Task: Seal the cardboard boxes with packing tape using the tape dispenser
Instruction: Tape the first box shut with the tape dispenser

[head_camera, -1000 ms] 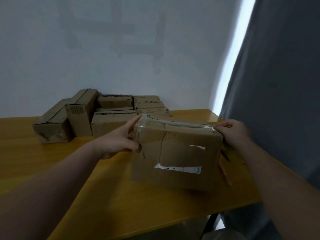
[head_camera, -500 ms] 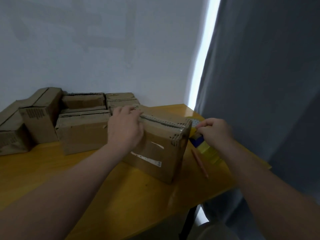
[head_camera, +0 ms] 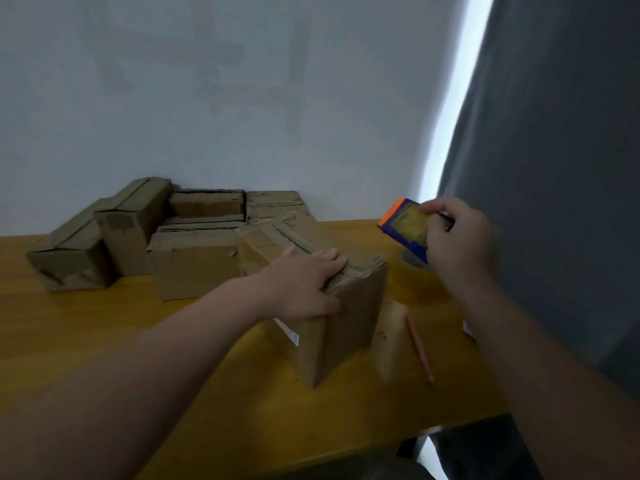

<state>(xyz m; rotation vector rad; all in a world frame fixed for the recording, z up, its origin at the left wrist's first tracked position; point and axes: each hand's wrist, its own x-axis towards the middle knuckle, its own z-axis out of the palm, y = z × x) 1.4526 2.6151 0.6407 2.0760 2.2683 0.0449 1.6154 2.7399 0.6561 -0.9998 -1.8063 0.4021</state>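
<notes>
A brown cardboard box (head_camera: 349,317) stands on the wooden table (head_camera: 104,327), turned corner-on toward me, with a white label on its left face. My left hand (head_camera: 304,285) lies flat on the box's top and front edge, pressing it down. My right hand (head_camera: 457,240) is raised to the right of the box and grips a blue and orange tape dispenser (head_camera: 405,223) loaded with a yellowish tape roll. The dispenser hangs above the table, apart from the box.
Several other cardboard boxes (head_camera: 138,237) are stacked against the wall at the back left. An orange pencil (head_camera: 419,348) lies on the table right of the box. A grey curtain (head_camera: 554,168) hangs along the table's right edge.
My right hand has lifted the tape dispenser up off the table beside the box. The box has turned further, and my left hand has slid onto its top.
</notes>
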